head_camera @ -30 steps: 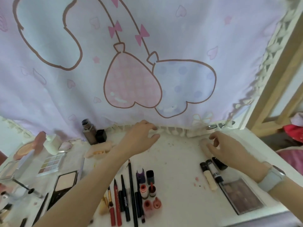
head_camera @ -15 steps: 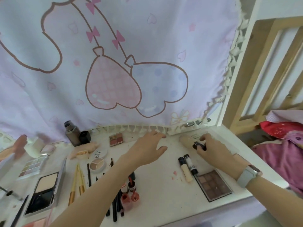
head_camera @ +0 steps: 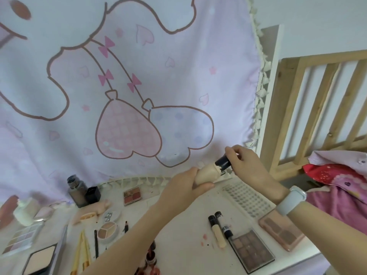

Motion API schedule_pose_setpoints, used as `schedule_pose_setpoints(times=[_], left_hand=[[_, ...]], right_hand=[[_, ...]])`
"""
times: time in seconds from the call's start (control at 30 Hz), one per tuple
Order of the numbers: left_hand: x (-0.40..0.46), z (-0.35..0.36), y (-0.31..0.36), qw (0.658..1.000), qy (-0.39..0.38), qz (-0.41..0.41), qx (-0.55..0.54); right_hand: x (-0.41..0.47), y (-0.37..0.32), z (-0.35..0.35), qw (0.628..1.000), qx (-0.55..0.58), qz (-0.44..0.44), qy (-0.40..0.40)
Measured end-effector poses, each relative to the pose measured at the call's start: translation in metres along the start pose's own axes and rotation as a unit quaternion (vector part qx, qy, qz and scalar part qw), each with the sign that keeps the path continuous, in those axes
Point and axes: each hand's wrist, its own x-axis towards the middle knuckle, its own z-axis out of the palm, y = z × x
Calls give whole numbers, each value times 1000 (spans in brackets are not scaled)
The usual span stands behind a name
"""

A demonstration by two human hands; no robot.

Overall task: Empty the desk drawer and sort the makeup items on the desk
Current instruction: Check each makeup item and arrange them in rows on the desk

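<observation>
Bottles at the lower edge [head_camera: 150, 262] cut off by the left forearm, beige tube [head_camera: 206, 174] raised above the desk [head_camera: 178, 245], body wrapped by left hand [head_camera: 183, 186], black cap [head_camera: 224, 162] pinched by right hand [head_camera: 246, 165], cap seemingly partly unscrewed.

On the worktop [head_camera: 178, 245] two tubes [head_camera: 219, 229] lie side by side, a palette [head_camera: 252, 250] just right of them — a bottle [head_camera: 76, 190] stands far left at the back, a compact [head_camera: 40, 261] nearest.
</observation>
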Motion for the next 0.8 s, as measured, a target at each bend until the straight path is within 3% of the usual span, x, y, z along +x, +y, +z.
schedule_pose_setpoints(times=[0.13,0.27,0.37,0.47,0.6,0.67,0.8], left_hand=[[2,-22,-2,995,14,22,101],[0,-37,-11,995,-17,-48,-91],[-1,-48,-19,991,0,-62,-116],[-2,-51,-30,994,13,-80,-79],[-6,-45,-35,995,17,-77,-60],[-8,-44,-35,996,18,-66,-57],[-9,-44,-40,993,35,-71,-93]], right_hand=[[12,-19,10,998,-42,-32,-21],[16,-33,13,989,-14,-142,-40],[23,-42,5,964,3,-203,-170],[32,-52,-1,959,28,-141,-246],[41,-60,11,965,-128,-70,-217],[42,-59,15,951,-170,-90,-243],[43,-62,10,945,-57,-150,-283]])
